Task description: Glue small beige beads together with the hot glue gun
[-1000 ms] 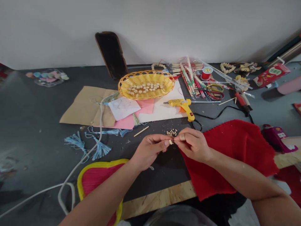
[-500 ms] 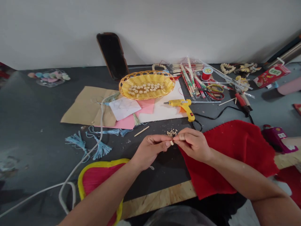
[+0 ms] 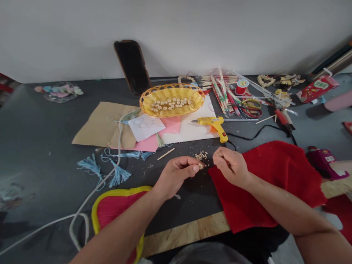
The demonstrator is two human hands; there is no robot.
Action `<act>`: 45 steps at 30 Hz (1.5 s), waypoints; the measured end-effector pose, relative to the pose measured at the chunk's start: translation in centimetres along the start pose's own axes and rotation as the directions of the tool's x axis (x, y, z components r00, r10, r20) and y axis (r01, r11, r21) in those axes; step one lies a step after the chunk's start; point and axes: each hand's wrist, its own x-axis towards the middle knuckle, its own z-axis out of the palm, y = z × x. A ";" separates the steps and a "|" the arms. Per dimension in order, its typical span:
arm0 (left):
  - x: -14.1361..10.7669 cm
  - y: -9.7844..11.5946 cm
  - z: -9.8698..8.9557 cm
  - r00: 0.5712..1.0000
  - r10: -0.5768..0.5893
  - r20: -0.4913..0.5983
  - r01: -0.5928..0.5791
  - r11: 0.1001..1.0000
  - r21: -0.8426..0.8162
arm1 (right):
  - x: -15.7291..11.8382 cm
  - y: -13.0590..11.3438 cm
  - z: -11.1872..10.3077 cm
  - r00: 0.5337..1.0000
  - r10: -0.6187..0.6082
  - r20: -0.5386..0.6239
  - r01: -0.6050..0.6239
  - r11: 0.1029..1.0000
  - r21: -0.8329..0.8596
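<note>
Pinching a tiny pale clump (image 3: pixel 200 166) between thumb and finger, the left hand (image 3: pixel 177 176) is over the dark desk (image 3: pixel 187 205), near its front edge. The right hand (image 3: pixel 232 167) is off to the side, apart from the clump. Its fingers are curled in, but I cannot tell if the tips meet or hold some small thing. Just past the clump, a little pile of pale beads (image 3: pixel 201 155) lies on the desk, with a few loose ones beside it.

A red cloth (image 3: pixel 277 183) is spread under the right hand and arm. A short stick (image 3: pixel 165 154) lies past the left hand. Farther back, a yellow glue gun (image 3: pixel 217 126) lies partly on a white sheet (image 3: pixel 189 134), with its tip to the left. Behind it is a yellow basket (image 3: pixel 176 113) with many pale clumps (image 3: pixel 169 104) in it. A phone (image 3: pixel 133 66) leans on the wall (image 3: pixel 192 33) behind the basket. To the left are brown paper (image 3: pixel 100 126), blue tassels (image 3: pixel 119 176) and a white cord (image 3: pixel 119 143). To the right are scissors (image 3: pixel 251 104) and a spool of red thread (image 3: pixel 242 88).
</note>
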 end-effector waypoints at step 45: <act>-0.1 0.1 -1.1 0.994 0.100 0.042 -0.100 0.995 0.004 | 4.1 -0.9 -1.2 0.993 -0.118 0.016 0.119 0.986 -0.116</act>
